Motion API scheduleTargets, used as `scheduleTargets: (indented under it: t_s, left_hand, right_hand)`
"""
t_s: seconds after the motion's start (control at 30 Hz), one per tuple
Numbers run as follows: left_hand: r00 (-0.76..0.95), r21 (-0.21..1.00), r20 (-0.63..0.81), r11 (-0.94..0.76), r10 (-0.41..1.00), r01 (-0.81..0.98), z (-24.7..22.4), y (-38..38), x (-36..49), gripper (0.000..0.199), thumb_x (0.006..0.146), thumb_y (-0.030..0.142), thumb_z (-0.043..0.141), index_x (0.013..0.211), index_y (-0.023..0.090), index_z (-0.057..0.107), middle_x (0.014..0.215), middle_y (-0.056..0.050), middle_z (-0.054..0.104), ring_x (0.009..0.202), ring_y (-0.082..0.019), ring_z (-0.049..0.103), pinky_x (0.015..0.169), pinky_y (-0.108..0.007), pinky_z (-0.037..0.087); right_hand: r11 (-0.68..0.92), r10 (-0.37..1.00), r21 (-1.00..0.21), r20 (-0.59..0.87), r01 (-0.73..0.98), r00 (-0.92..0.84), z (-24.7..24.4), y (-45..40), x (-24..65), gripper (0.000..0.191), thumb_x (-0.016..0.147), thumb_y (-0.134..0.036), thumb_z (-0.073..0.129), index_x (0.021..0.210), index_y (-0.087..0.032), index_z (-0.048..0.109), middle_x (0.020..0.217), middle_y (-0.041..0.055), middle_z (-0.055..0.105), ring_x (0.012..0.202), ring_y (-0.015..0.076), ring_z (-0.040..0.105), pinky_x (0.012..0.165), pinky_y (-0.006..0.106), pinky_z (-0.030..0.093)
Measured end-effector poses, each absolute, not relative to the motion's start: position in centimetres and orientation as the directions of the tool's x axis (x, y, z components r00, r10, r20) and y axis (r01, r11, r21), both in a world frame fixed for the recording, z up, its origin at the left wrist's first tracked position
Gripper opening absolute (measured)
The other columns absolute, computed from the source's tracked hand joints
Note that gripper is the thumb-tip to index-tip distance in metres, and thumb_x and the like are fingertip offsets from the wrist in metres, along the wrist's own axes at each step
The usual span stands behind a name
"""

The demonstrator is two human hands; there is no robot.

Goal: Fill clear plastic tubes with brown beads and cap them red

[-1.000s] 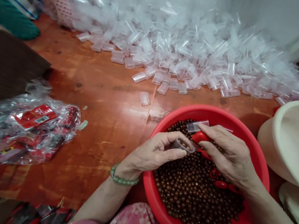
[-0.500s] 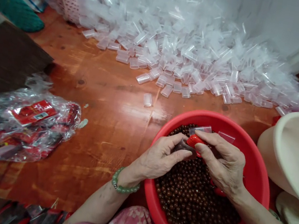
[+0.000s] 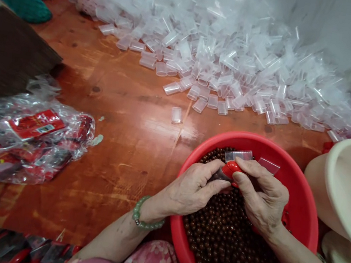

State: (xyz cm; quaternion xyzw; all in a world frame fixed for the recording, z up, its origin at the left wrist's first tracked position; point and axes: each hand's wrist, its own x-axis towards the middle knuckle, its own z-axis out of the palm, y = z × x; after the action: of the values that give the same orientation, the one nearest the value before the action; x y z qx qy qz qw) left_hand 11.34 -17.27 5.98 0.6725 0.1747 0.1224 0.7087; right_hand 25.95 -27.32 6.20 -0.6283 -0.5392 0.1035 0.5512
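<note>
Both my hands meet over a red basin (image 3: pixel 177 226) of small shiny brown balls (image 3: pixel 227 243). My left hand (image 3: pixel 187 189), wearing a green bead bracelet, pinches a small dark-looking clear plastic case (image 3: pixel 221 174) between thumb and fingers. A red plastic cap (image 3: pixel 231 168) is pinched in my right hand (image 3: pixel 263 198), up against the end of that case. My fingers partly cover both pieces, so how far they fit together is hidden. Two clear plastic sleeves (image 3: pixel 238 155) lie in the basin behind my hands.
Many clear sleeves (image 3: pixel 214 61) are heaped along the wall; a single sleeve (image 3: pixel 176 115) lies apart. At left rests a clear bag (image 3: pixel 32 143) of red packets beside a dark box (image 3: pixel 9 54). A cream bucket (image 3: pixel 319 173) stands right of the basin. Red-capped pieces (image 3: pixel 30 251) show below the table edge.
The red cap has turned a little and sits closer against the case. The whole view has shifted slightly; both hands keep their hold.
</note>
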Motion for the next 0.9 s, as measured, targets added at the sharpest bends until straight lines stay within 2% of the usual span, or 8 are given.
scheduleTargets:
  t_s: [0.17,0.3,0.43,0.53,0.63,0.77,0.83,0.9]
  left_hand:
    - [0.93,0.995,-0.085,0.084,0.357,0.058,6.0,-17.2,11.3,0.019,0.098,0.033,0.047,0.101,0.017,0.056,0.091,-0.005,0.067,0.084,-0.017,0.063,0.082,-0.032,0.051]
    - [0.937,0.993,-0.109,0.068,0.332,0.092,6.2,-17.1,11.4,0.019,0.098,0.031,0.045,0.101,0.015,0.055,0.087,-0.006,0.068,0.079,-0.016,0.064,0.078,-0.031,0.052]
    - [0.924,0.991,-0.109,-0.038,0.365,0.132,6.4,-17.1,11.4,0.016,0.097,0.029,0.046,0.097,0.016,0.054,0.083,-0.006,0.068,0.076,-0.017,0.062,0.074,-0.032,0.051]
    - [0.936,0.993,-0.117,0.059,0.331,0.103,6.4,-17.1,11.4,0.015,0.097,0.029,0.047,0.1,0.016,0.054,0.084,-0.005,0.067,0.075,-0.015,0.063,0.074,-0.03,0.052]
    - [0.945,0.981,-0.116,0.182,0.307,0.062,6.2,-17.1,11.5,0.018,0.097,0.028,0.046,0.105,0.015,0.054,0.085,-0.005,0.064,0.076,-0.014,0.063,0.075,-0.03,0.053]
    - [0.949,0.971,-0.108,0.237,0.296,0.037,6.2,-17.0,11.4,0.018,0.096,0.029,0.048,0.104,0.014,0.055,0.085,-0.004,0.062,0.075,-0.014,0.061,0.075,-0.03,0.052]
    - [0.95,0.954,-0.114,0.3,0.29,0.023,6.3,-16.9,11.3,0.018,0.096,0.031,0.05,0.101,0.015,0.055,0.085,-0.004,0.062,0.076,-0.015,0.061,0.075,-0.03,0.052]
    - [0.946,0.929,-0.131,0.369,0.297,0.013,6.3,-16.9,11.2,0.021,0.095,0.035,0.054,0.099,0.015,0.057,0.085,-0.004,0.062,0.076,-0.015,0.06,0.074,-0.03,0.05]
  right_hand:
    - [0.212,0.791,-0.807,0.473,0.552,0.387,6.2,-27.3,25.7,0.028,0.087,-0.012,0.069,0.109,-0.029,0.074,0.095,0.0012,0.077,0.085,0.0171,0.073,0.077,0.032,0.063]
    - [0.084,0.79,-0.911,0.309,0.405,0.53,6.5,-27.1,25.5,0.007,0.087,-0.022,0.072,0.094,-0.024,0.074,0.085,0.0011,0.075,0.075,0.0147,0.071,0.071,0.028,0.062]
    - [0.017,0.804,-0.956,0.187,0.292,0.565,6.6,-27.0,25.4,0.004,0.086,-0.026,0.074,0.088,-0.023,0.073,0.082,0.0009,0.075,0.074,0.0143,0.071,0.071,0.027,0.062]
    - [0.082,0.798,-0.924,0.286,0.374,0.53,6.7,-27.0,25.2,0.003,0.086,-0.021,0.073,0.088,-0.023,0.073,0.083,0.0019,0.074,0.075,0.0156,0.071,0.069,0.028,0.062]
    - [0.17,0.787,-0.875,0.398,0.454,0.472,6.6,-27.1,25.0,0.013,0.086,-0.013,0.071,0.093,-0.024,0.073,0.087,0.0024,0.074,0.076,0.0159,0.07,0.066,0.027,0.06]
    - [0.195,0.82,-0.861,0.406,0.47,0.403,6.8,-27.4,25.3,0.02,0.088,-0.01,0.067,0.099,-0.026,0.073,0.09,0.0016,0.073,0.078,0.0151,0.07,0.066,0.026,0.058]
    - [0.205,0.851,-0.834,0.41,0.512,0.329,6.9,-27.5,25.7,0.023,0.091,-0.015,0.065,0.109,-0.028,0.071,0.095,0.0033,0.073,0.084,0.018,0.07,0.071,0.031,0.059]
    - [0.261,0.861,-0.754,0.465,0.603,0.208,6.9,-27.6,26.1,0.037,0.089,-0.025,0.071,0.126,-0.028,0.065,0.108,0.0082,0.072,0.096,0.0242,0.069,0.081,0.041,0.06]
